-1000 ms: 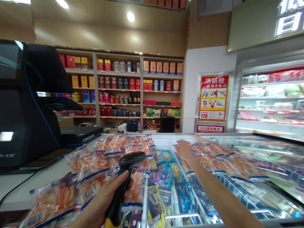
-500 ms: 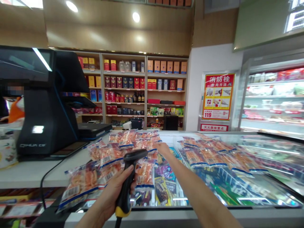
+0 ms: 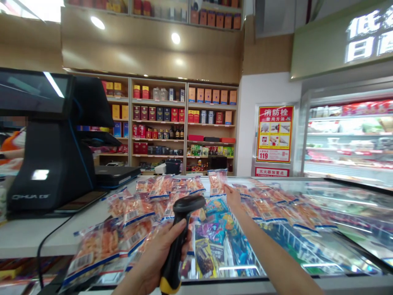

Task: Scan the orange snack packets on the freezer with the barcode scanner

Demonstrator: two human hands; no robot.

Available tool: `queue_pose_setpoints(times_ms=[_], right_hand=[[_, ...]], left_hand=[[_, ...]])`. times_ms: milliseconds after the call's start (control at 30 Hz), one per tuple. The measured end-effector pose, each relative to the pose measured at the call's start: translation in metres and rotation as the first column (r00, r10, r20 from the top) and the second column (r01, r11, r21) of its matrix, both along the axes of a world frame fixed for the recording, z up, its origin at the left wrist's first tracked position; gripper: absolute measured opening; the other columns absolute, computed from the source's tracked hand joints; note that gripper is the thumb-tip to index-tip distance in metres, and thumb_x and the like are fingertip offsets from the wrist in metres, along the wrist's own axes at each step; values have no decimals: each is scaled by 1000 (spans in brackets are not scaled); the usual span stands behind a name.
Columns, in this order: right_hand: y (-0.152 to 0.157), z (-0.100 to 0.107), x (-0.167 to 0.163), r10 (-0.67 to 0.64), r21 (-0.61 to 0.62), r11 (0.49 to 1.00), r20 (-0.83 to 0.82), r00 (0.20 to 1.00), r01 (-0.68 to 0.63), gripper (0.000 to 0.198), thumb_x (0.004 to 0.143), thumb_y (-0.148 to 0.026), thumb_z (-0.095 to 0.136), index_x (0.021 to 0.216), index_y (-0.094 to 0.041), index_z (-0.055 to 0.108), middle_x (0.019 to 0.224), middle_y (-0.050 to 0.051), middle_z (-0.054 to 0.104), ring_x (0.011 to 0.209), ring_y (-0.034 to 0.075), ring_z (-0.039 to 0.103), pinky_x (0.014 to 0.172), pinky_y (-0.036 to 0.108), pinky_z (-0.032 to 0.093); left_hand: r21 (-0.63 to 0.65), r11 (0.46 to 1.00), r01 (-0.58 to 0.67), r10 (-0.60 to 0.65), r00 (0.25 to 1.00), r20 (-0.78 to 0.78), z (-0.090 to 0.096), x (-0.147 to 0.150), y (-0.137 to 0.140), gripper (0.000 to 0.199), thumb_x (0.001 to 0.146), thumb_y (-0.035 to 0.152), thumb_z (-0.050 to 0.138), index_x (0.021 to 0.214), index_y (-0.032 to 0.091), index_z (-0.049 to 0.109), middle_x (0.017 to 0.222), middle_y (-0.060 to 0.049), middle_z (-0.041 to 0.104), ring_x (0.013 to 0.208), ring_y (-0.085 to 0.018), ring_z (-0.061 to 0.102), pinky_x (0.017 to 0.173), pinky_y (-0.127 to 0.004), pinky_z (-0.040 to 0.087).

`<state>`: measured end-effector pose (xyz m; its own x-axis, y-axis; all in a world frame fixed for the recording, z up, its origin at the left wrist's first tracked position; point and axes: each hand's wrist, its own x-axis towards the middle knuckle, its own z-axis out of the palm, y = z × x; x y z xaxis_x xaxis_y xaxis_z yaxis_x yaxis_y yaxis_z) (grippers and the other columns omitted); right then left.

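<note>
My left hand is wrapped round the black and yellow handle of a barcode scanner, whose head points away over the packets. Reaching further out, my right hand pinches the lower right edge of a clear food packet with orange contents and a barcode. That packet is held up above the glass, its barcode side towards me. To the left lie several similar packets with blue edges, some overlapping. A second group of packets lies right of my right hand.
Beneath the packets is a glass-topped freezer with bagged goods inside. A black checkout terminal stands on the white counter at left. Shelves of boxes line the back. A person in orange is partly hidden behind the terminal.
My right hand has lifted a packet off the freezer top and moved slightly right. The scanner has shifted right with my left hand. My view has tilted up and turned a little.
</note>
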<state>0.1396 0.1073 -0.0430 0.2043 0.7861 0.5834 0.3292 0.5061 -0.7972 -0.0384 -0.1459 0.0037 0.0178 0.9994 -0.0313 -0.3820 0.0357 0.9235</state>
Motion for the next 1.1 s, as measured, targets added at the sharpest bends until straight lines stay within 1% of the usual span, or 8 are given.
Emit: queue_pose_setpoints(times_ms=[200,367,533,667,800,933,1100], right_hand=[[4,-4,29,-77,-38,996,45,996,79,44,71,-36,37,96,-9,61,94,11,62,89,21,55,79,31,39],[3,-5,41,-109,-17,994,66,992,111,41,72,-35,36,94,-11,62,96,10,62,90,20,54,80,29,39],[8,-7,49,-140,-9,990,86,986,141,42,73,-35,34,95,-11,62,92,9,63,87,20,55,78,29,39],[12,-6,55,-159,-36,986,77,984,162,44,72,-37,34,95,-11,62,89,9,63,83,19,55,75,28,40],[12,-3,58,-197,-67,978,49,979,200,46,71,-38,35,96,-11,61,85,9,63,76,19,56,71,28,40],[12,-3,59,-195,-38,980,52,979,197,45,71,-39,34,95,-12,62,86,9,63,79,19,55,72,28,40],[14,-2,60,-194,5,981,55,980,194,42,71,-38,35,92,-13,63,89,8,63,83,19,55,76,30,39]], left_hand=[[-51,998,26,-26,1000,-6,2,19,3,24,67,38,56,70,15,49,58,1,52,41,-5,42,40,-18,31],[-51,998,42,-45,997,-57,4,30,9,24,68,38,54,65,14,49,57,0,52,40,-4,40,40,-19,30],[-25,998,61,-63,997,-55,8,37,12,20,69,33,55,68,14,49,54,2,51,40,-4,41,41,-18,31],[-43,995,85,-90,990,-110,14,39,14,22,68,34,56,63,14,49,53,2,51,40,-4,42,41,-18,31],[-31,991,131,-134,980,-146,19,37,15,24,67,37,56,64,13,51,54,1,51,42,-5,43,42,-18,33],[-20,993,115,-117,978,-171,21,40,18,23,68,36,56,66,14,50,56,1,52,43,-5,43,44,-18,33],[-12,994,105,-105,985,-140,22,44,23,23,67,35,57,73,14,51,60,1,53,44,-5,43,44,-18,33]])
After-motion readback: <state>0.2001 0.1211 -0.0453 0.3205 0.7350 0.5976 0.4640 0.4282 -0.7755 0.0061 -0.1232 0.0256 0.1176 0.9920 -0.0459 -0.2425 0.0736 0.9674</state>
